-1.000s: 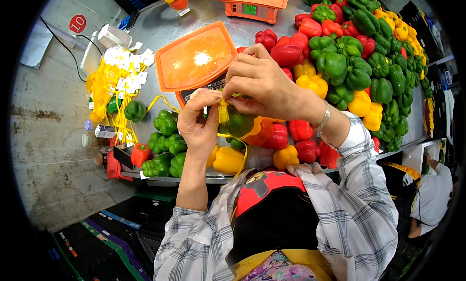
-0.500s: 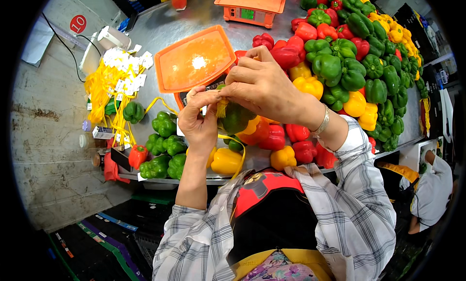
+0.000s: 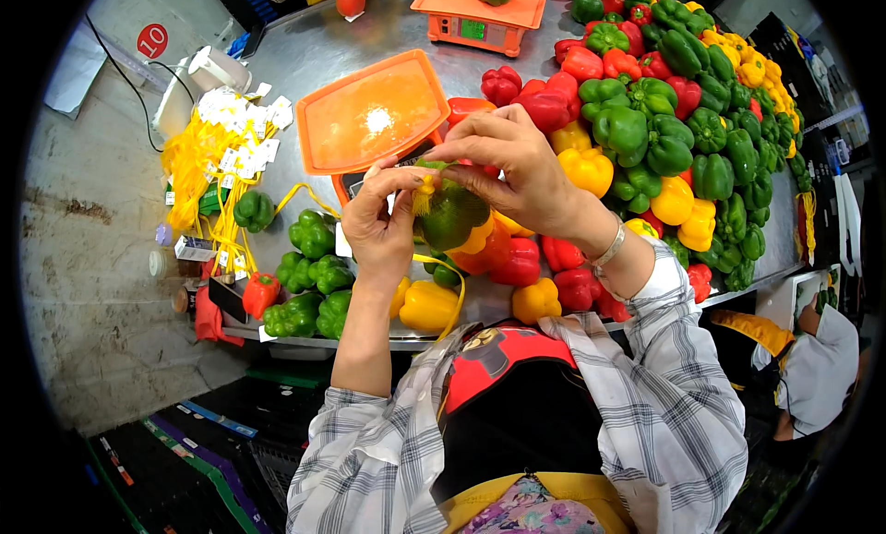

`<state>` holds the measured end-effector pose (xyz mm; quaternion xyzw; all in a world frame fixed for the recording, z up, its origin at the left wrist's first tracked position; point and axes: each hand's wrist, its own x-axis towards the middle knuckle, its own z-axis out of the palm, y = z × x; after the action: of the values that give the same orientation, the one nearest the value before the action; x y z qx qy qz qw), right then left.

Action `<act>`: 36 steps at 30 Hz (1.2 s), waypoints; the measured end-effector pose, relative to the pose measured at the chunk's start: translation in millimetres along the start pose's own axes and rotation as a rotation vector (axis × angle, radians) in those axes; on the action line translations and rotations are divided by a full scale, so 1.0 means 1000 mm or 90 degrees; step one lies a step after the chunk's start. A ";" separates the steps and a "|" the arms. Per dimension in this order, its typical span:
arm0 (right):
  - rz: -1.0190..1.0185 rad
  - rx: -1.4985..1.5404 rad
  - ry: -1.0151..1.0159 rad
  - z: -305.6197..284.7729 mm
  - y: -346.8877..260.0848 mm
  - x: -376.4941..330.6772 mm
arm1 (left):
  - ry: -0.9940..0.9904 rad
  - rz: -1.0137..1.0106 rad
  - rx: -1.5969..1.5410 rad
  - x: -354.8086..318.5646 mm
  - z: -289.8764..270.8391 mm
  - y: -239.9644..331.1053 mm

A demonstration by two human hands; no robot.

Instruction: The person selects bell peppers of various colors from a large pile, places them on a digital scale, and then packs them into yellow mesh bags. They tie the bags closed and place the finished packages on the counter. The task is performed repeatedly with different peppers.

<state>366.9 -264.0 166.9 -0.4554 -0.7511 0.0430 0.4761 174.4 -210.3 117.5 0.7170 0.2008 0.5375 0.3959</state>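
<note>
**Both hands on a netted bundle of peppers, above the steel table**

My left hand (image 3: 380, 228) is cupped against the left side of the yellow mesh net bag of peppers (image 3: 454, 222), fingers curled in and the thumb up near the bag's gathered top. My right hand (image 3: 517, 169) comes over from the right, its fingers (image 3: 461, 148) pinched tight on the bunched netting at the top, knuckles arched over the bundle. A green pepper shows on top inside the net, with orange and red ones under it. The bag is held up off the stainless steel table (image 3: 305, 63), just in front of my chest, near the table's near edge.

Just beyond my hands sits the orange plastic scale tray (image 3: 374, 114), tilted and bare. Farther off stands a second orange weighing scale (image 3: 480, 15) with a green pepper on it. To the right, a big heap of loose green, red and yellow bell peppers (image 3: 664, 137) runs along the table. To the left, a small cluster of green peppers (image 3: 309, 276), and beyond it a pile of yellow mesh nets with white tags (image 3: 217, 156). A loose yellow pepper (image 3: 429, 305) lies at the near edge, below my left wrist.
</note>
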 end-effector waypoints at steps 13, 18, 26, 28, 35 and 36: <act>-0.096 -0.111 -0.099 -0.009 0.000 0.015 | 0.004 0.001 -0.026 0.003 0.003 0.002; 0.259 0.270 -0.043 0.008 -0.002 -0.005 | -0.006 0.006 -0.056 0.003 0.008 0.004; -0.180 -0.203 -0.077 -0.012 -0.003 0.012 | -0.016 0.008 0.058 -0.003 0.002 -0.001; -0.177 -0.215 -0.088 -0.013 -0.003 0.011 | -0.016 0.000 0.055 -0.002 0.003 0.000; 0.184 0.206 -0.010 0.005 -0.001 -0.005 | -0.017 0.040 0.007 0.002 0.008 -0.001; 0.311 0.361 0.007 0.010 -0.001 -0.009 | -0.017 0.046 -0.001 0.003 0.010 -0.001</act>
<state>359.8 -267.4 155.5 -0.4713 -0.5760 0.3594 0.5630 185.1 -211.4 117.6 0.7309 0.1689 0.5417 0.3793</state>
